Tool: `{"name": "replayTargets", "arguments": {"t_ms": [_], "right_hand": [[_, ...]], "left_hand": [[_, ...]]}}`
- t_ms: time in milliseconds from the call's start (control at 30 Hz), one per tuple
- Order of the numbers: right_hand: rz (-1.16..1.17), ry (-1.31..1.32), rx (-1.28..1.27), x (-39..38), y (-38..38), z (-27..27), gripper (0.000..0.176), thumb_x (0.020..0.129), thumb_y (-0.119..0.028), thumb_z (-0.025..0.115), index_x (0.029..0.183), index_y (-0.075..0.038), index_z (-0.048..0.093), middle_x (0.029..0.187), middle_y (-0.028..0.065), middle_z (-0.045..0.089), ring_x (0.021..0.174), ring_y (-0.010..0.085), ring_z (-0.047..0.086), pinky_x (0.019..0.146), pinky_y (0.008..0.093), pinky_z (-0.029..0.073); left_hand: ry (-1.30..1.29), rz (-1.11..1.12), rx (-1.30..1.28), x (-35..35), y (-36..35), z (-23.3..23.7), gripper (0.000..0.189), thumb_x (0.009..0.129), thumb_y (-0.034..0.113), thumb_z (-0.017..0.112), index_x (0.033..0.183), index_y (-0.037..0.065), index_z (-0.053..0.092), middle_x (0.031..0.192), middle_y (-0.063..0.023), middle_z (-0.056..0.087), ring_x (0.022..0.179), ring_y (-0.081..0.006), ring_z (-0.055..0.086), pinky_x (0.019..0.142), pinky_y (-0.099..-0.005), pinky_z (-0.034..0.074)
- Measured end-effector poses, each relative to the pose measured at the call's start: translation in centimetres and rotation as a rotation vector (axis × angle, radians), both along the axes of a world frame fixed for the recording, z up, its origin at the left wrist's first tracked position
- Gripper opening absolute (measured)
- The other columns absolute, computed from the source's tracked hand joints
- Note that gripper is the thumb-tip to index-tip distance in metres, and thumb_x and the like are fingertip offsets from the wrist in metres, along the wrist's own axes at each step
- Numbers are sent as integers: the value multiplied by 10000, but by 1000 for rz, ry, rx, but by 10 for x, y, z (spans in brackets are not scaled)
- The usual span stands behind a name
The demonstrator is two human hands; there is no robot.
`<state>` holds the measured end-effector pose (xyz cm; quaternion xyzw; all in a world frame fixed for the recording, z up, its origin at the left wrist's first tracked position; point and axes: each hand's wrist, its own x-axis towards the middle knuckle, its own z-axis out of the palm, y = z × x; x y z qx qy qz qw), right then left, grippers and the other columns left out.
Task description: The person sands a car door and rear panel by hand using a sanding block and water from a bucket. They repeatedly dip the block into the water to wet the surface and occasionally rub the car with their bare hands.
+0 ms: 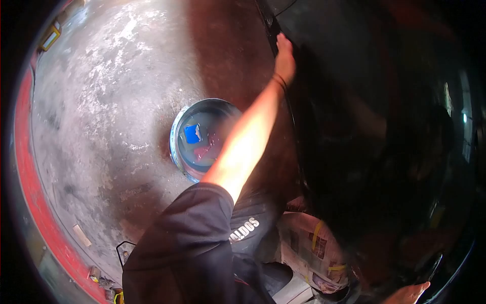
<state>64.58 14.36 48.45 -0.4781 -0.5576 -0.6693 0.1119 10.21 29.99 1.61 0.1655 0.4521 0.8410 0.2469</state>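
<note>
My left arm reaches out over a round bucket, and my left hand (285, 60) lies against the edge of a glossy black car panel (349, 167), its fingers stretched out. No object shows in it, though its underside is hidden. At the lower right, my right hand (409, 294) rests by the same dark surface. Its fingers look extended; the bottom of the view cuts it off, and anything under the palm is hidden. The bucket (174, 134) holds cloudy water, with a blue piece (192, 134) and a reddish piece (203, 152) in it.
Newspaper (309, 243) held with yellow tape covers a part beside the panel, low in the view. A worn concrete floor (101, 111) spreads to the left, bounded by a red strip (31, 177). A yellow-edged object (50, 38) sits at the far upper left.
</note>
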Motion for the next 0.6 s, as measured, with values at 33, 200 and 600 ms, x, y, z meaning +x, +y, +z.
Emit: {"name": "replayTargets", "arguments": {"t_ms": [33, 200, 600], "right_hand": [[-8, 11, 0, -1, -2, 3, 209, 1081, -157, 510, 1013, -54, 679, 887, 114, 713, 752, 292, 705, 669, 440, 524], [-71, -26, 1, 8, -10, 16, 204, 1079, -150, 521, 1074, -21, 679, 865, 125, 703, 720, 318, 687, 637, 456, 504], [258, 159, -155, 60, -27, 28, 272, 1079, -243, 585, 1178, -12, 688, 976, 137, 687, 805, 327, 672, 705, 475, 515]], "left_hand": [[33, 100, -138, 15, 13, -19, 705, 1217, 490, 258, 1802, 138, 84, 1889, -88, 7, 1736, -278, -23, 1353, -624, 19], [6, 44, 36, 25, -5, -14, 744, 1203, 525, 303, 1776, 75, 151, 1860, -69, 132, 1704, -253, 102, 1355, -500, 99], [-33, -58, 158, -99, 9, -41, 832, 1179, 610, 380, 1768, 41, 231, 1817, -82, 273, 1656, -238, 266, 1366, -369, 160]]}}
